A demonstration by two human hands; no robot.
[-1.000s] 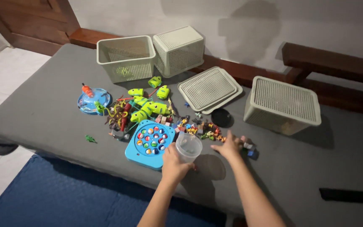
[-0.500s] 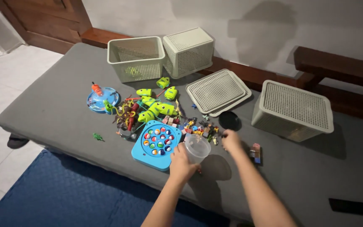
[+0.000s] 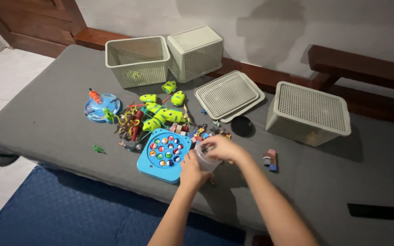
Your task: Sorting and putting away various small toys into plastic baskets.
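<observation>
My left hand (image 3: pixel 192 169) grips a clear plastic cup (image 3: pixel 204 159) near the grey mattress's (image 3: pixel 46 123) front edge; my right hand (image 3: pixel 224 146) closes over its rim, beside the blue fishing-game toy (image 3: pixel 164 154). Bare mattress lies right.

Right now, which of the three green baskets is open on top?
The far-left basket, upright with no lid. The one beside it lies tipped over; the right one wears a lid.

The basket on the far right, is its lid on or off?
On. The basket carries a perforated lid covering its whole top, while two spare lids lie flat on the grey mat beside it.
</observation>
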